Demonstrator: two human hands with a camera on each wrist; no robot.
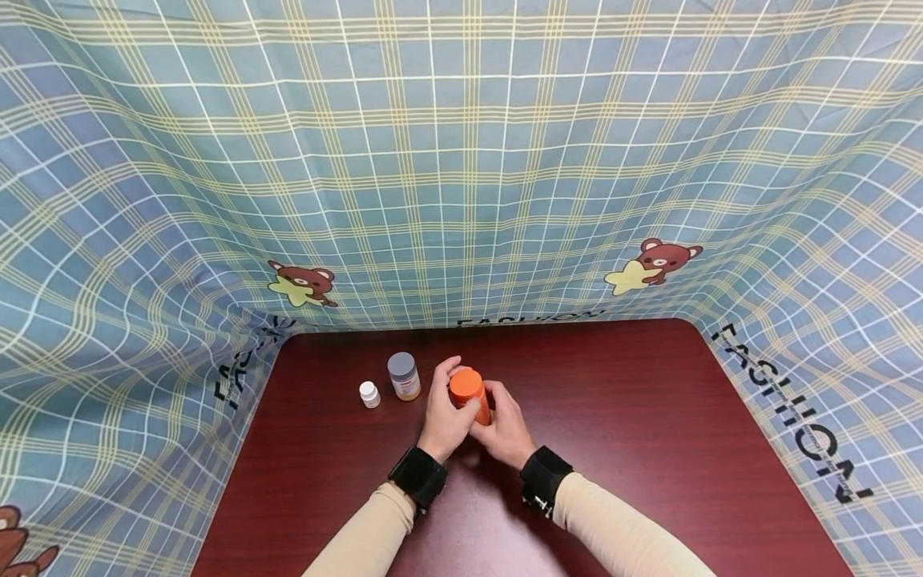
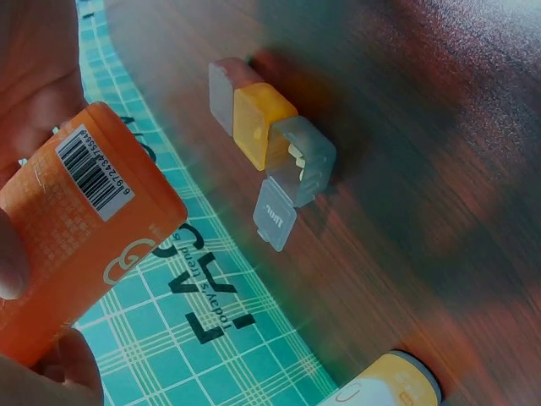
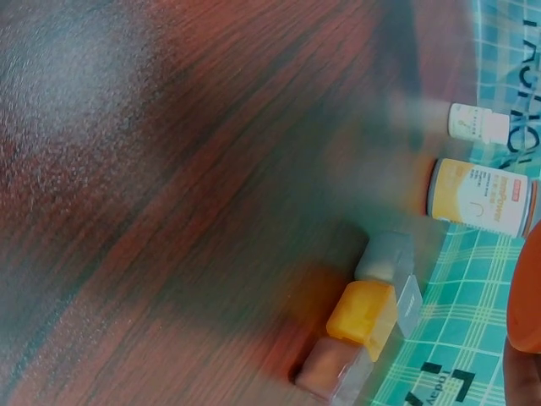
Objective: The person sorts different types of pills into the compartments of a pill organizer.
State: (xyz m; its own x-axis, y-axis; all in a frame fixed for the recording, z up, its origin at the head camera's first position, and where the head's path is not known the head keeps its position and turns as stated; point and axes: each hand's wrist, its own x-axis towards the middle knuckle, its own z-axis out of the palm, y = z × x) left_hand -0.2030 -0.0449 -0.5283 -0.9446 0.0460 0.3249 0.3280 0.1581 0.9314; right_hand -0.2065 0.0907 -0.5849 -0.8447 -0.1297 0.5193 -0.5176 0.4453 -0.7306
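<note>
Both hands hold an orange bottle (image 1: 469, 388) with an orange cap above the table. My left hand (image 1: 445, 423) curls round its left side, thumb across the front. From the right, my right hand (image 1: 508, 431) grips the lower part. A barcode shows on the bottle's lower side in the left wrist view. Beyond it on the table stands a small pill box (image 2: 264, 127) with reddish, yellow and clear grey compartments. The clear compartment's lid (image 2: 275, 215) hangs open, and pale pills (image 2: 297, 159) show inside. In the head view, the hands and bottle mostly hide this box.
Left of the hands stand a yellow-and-white bottle with a grey cap (image 1: 404, 377) and a smaller white bottle (image 1: 369, 394). The dark red table (image 1: 620, 417) is enclosed by a checked blue cloth (image 1: 476, 200) at the back and sides.
</note>
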